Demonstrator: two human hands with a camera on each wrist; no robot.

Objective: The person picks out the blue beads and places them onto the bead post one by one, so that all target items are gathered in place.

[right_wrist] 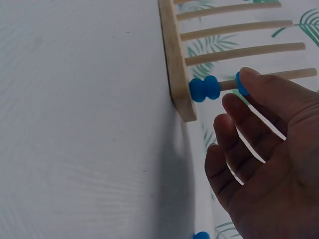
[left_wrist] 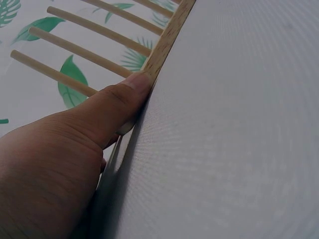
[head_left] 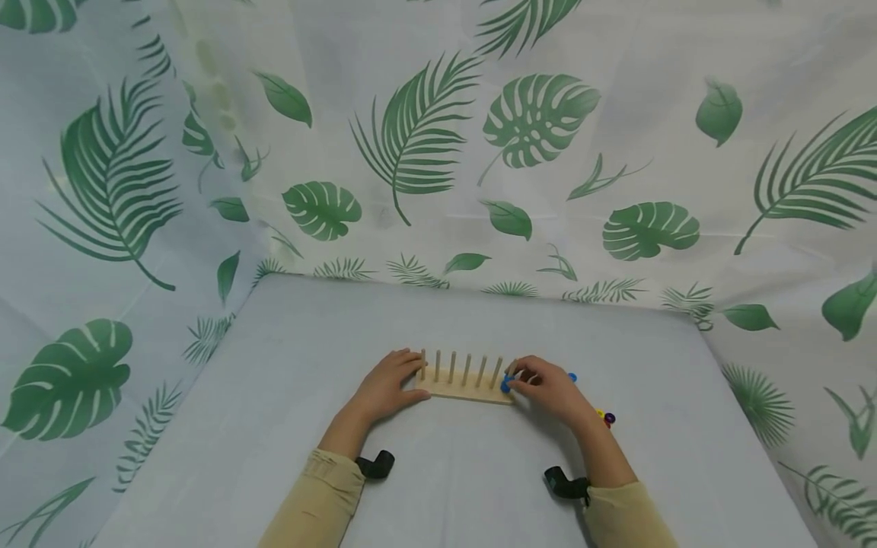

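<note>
At the lower centre of the head view, the left hand [head_left: 387, 388] grips the wooden peg board [head_left: 460, 393] by its left end. The right hand [head_left: 551, 390] pinches a blue bead [right_wrist: 240, 87] on the rightmost peg [right_wrist: 296, 74].

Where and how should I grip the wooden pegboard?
Probably at the left end of its base, coming from the left with the left hand, thumb on the front edge: the base is a long, low slab, and its pegs stand upright, leaving that edge exposed.
</note>
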